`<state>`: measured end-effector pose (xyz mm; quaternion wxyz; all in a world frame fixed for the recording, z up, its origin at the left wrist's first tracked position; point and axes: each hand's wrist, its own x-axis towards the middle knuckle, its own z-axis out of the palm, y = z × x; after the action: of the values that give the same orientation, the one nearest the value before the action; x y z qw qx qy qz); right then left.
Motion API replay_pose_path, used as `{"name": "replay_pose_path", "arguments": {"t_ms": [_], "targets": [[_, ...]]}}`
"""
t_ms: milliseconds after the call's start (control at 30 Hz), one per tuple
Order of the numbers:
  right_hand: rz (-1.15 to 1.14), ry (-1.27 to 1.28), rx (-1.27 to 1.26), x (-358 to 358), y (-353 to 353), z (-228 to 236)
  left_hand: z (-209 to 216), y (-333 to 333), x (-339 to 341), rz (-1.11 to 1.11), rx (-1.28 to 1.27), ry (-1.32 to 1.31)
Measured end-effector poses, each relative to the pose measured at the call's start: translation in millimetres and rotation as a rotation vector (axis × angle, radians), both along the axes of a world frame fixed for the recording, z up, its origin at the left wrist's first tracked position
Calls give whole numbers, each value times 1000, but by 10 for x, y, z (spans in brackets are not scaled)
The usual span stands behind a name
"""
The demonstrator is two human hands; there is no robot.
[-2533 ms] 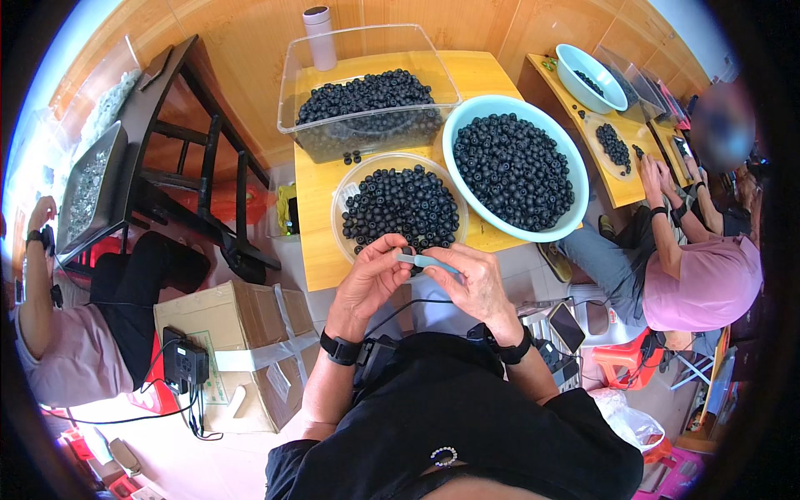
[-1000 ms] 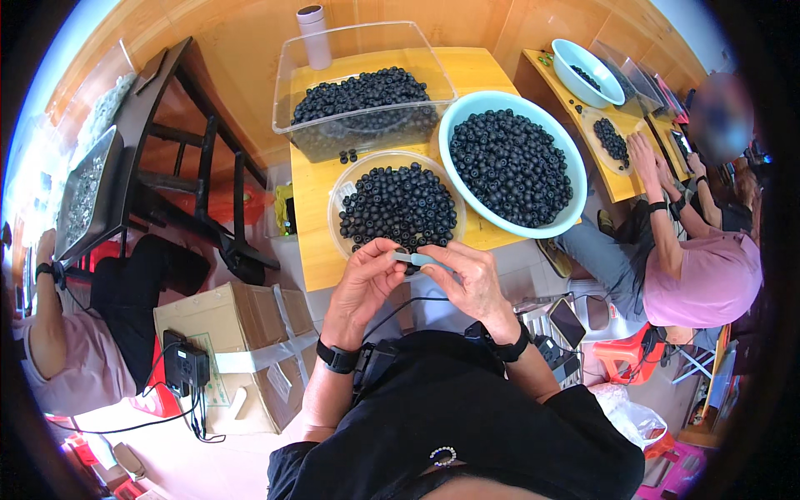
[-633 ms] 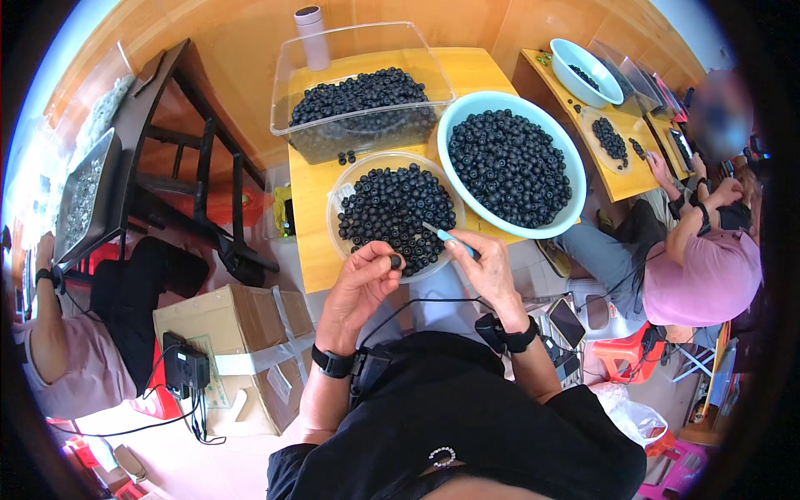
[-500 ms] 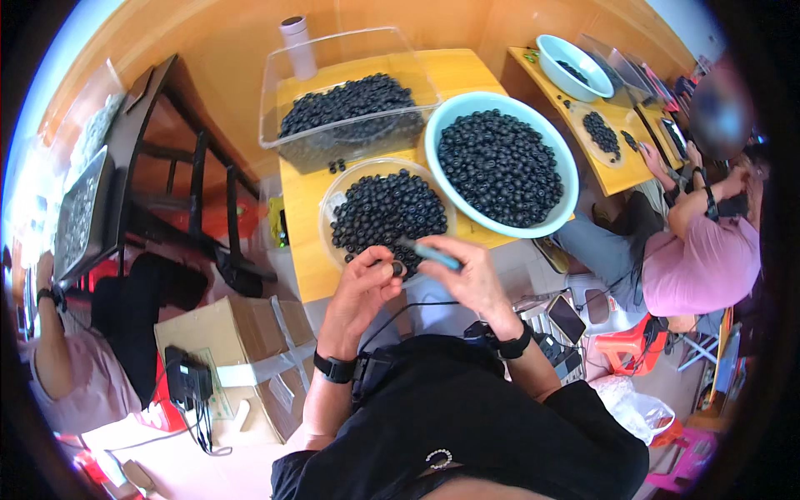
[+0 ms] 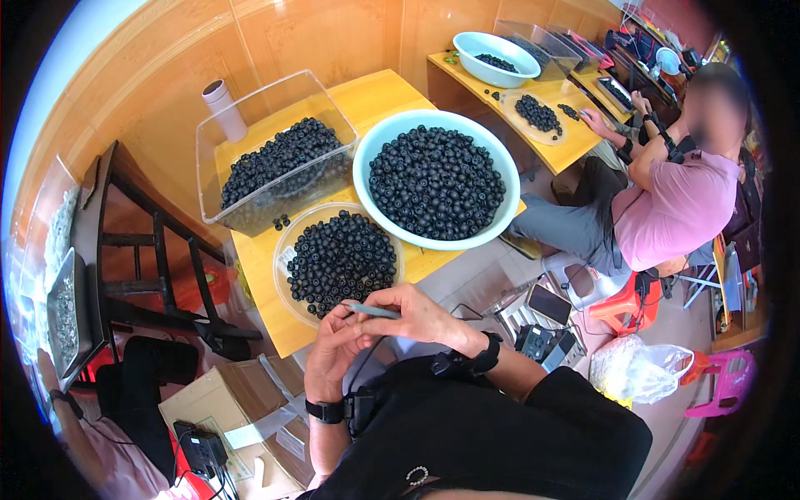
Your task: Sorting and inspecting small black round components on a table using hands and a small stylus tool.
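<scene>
1. Beads point(image 5: 343, 260), small, round and black, fill a shallow clear tray point(image 5: 286, 250) at the near edge of a yellow table point(image 5: 258, 258), in the head view. A person works just below that edge, both hands raised over the lap.

2. Risk, as judged from this view: the tray sits close to the table's near edge, just above the hands, so a knock from a wrist could tip it and send beads to the floor. The beads are round and heaped, so they would roll far.

3. A second risk: whatever the left fingertips pinch is tiny, and a loose pinch over the lap would drop it onto the dark clothing, where a black bead would be hard to find.

4. The right hand point(image 5: 417, 317) is clenched around a thin grey tool point(image 5: 372, 311), held like a pen and pointing left.

5. The left hand point(image 5: 333, 346) is curled, fingertips drawn together at the tool's tip. Whether a bead sits between them cannot be told; it is too small and hidden.

6. Behind the tray stand a pale blue bowl point(image 5: 364, 146) and a clear bin point(image 5: 211, 137), both holding more beads; two loose beads lie on the table just beside the bin.

7. At right, another person in a pink shirt works at a separate table.
</scene>
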<state>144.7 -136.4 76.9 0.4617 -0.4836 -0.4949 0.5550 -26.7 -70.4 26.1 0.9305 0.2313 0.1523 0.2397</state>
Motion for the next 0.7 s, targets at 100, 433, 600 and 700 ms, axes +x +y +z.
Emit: {"name": "replay_pose_path", "arguments": {"t_ms": [100, 433, 600, 700], "targets": [[-23, -74, 21, -7, -14, -43, -10, 7, -3, 21, -31, -17], [-514, -247, 59, 678, 509, 38, -14, 82, -233, 327, 69, 169], [-692, -138, 85, 845, 713, 101, -15, 127, -372, 442, 127, 274], [-662, -108, -8, 792, 543, 122, 7, 149, -458, 516, 179, 360]]}}
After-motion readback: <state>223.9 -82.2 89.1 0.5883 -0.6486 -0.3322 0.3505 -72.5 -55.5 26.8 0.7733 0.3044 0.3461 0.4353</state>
